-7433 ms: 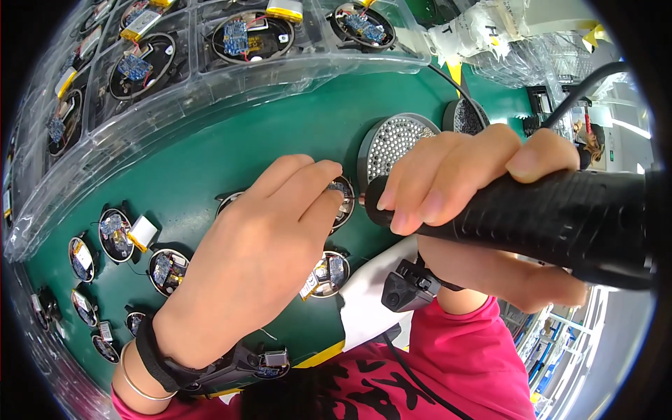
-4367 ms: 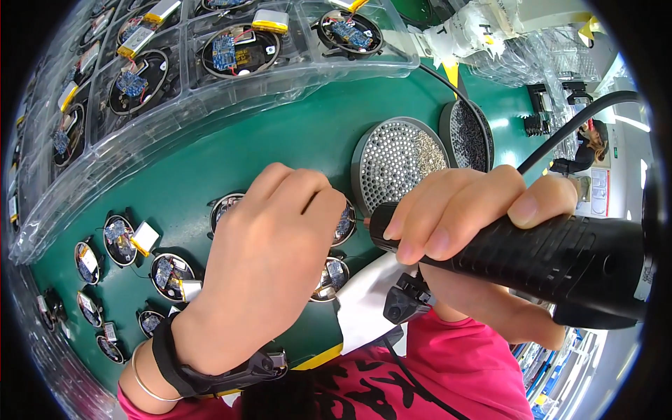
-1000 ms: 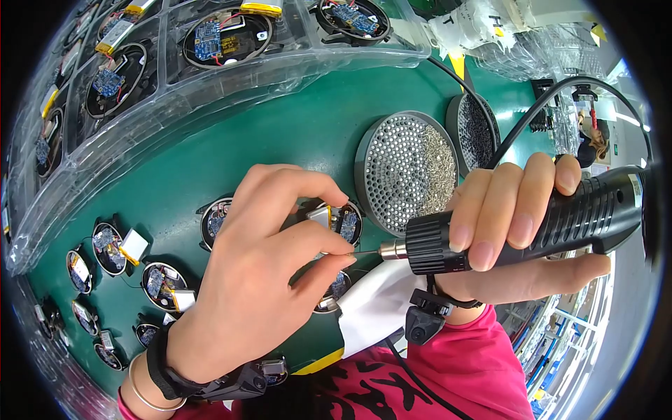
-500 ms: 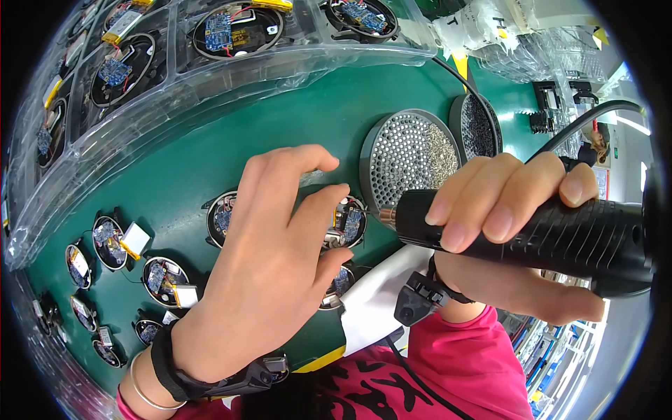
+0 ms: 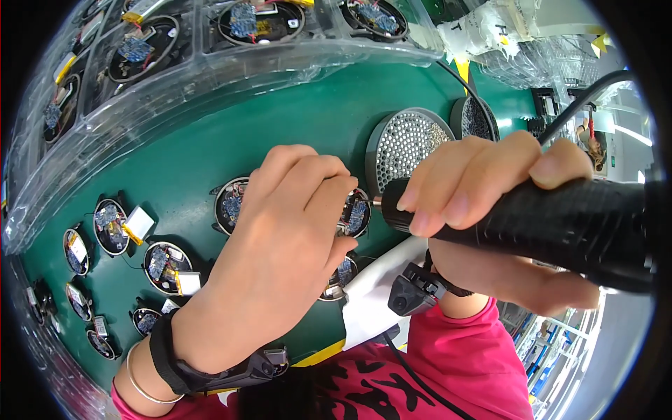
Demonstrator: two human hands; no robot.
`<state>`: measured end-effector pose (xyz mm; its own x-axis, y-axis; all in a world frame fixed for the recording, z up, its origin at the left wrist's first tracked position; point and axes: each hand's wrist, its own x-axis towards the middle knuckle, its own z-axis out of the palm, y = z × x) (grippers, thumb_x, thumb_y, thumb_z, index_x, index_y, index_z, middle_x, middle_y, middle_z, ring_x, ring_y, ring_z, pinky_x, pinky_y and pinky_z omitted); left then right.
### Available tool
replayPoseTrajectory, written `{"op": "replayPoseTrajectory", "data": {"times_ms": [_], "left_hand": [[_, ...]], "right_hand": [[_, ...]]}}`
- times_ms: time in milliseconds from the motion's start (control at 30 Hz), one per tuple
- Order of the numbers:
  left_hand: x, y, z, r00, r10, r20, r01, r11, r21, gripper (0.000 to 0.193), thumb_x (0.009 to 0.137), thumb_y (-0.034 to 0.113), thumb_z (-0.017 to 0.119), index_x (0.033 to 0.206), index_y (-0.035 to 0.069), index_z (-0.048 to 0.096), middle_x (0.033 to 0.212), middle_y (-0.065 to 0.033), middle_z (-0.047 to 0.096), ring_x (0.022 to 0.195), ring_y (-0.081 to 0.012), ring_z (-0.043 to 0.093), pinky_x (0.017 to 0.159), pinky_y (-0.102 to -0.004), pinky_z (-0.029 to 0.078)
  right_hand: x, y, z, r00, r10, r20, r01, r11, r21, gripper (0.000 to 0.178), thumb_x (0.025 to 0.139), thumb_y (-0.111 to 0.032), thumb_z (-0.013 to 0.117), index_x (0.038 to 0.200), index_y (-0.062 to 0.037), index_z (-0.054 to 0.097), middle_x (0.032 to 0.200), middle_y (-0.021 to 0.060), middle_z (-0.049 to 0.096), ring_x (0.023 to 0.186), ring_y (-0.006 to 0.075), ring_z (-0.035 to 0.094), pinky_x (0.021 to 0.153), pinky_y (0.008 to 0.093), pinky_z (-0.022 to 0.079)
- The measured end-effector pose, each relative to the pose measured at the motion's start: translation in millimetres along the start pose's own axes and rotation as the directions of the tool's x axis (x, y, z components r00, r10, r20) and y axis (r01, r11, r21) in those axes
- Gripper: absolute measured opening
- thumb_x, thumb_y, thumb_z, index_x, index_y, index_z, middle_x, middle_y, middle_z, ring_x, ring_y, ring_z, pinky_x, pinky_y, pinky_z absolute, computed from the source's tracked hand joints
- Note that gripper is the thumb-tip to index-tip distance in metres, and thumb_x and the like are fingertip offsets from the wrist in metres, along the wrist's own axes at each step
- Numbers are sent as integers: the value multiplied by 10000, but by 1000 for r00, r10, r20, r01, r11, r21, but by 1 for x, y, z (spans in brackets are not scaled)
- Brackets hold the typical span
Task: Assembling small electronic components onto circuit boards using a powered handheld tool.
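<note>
In my right hand (image 5: 483, 175) is a thick black electric screwdriver (image 5: 581, 217), fingers wrapped over its grip. It lies nearly level and its metal tip points left. At the tip is a round black watch-like housing (image 5: 359, 213) with a blue circuit board and wires inside. My left hand (image 5: 280, 217) is closed round this housing from the left, index finger on the far side and thumb on the near side, hiding much of it. A second such housing (image 5: 229, 203) shows just left of that hand, and another housing (image 5: 341, 276) lies nearer me.
Several open housings (image 5: 168, 268) with silver battery packs lie at the left on the green mat (image 5: 294, 112). A round perforated tray (image 5: 399, 150) of small screws and a darker round tray (image 5: 476, 117) stand beyond the screwdriver. A clear compartment tray (image 5: 231, 73) fills the far left.
The screwdriver and my right hand have moved left, bringing the tip to the housing. My left fingers have drawn closer together over it. The whole view has shifted slightly.
</note>
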<state>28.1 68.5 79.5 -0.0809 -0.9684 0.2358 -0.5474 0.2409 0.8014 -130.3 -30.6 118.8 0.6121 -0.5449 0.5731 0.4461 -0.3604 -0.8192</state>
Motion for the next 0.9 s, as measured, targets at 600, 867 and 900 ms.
{"op": "replayPoseTrajectory", "data": {"times_ms": [600,867,900], "left_hand": [[6,20,-18,981,-122,-154,164,939,302,557,707,9,725,1225,-15,522,1259,-174,472,1139,-387,449,999,-463,359],[-16,24,-33,979,-198,51,181,956,230,510,699,-42,725,1175,5,545,1197,-167,503,1048,-378,490,888,-454,431],[-14,22,-29,986,-158,60,145,973,178,506,695,-45,729,1165,12,552,1181,-163,511,1029,-374,499,865,-451,443]], "right_hand": [[-14,-2,-20,877,-55,-478,148,976,159,823,831,-808,383,1190,-72,467,785,82,549,526,214,554,498,369,494],[-13,-4,-12,843,60,-534,68,974,216,794,837,-808,362,1139,-79,459,704,75,521,469,205,528,443,366,478],[-12,-4,-10,840,54,-539,76,973,216,794,837,-808,362,1139,-79,459,704,75,521,469,205,528,443,366,478]]}}
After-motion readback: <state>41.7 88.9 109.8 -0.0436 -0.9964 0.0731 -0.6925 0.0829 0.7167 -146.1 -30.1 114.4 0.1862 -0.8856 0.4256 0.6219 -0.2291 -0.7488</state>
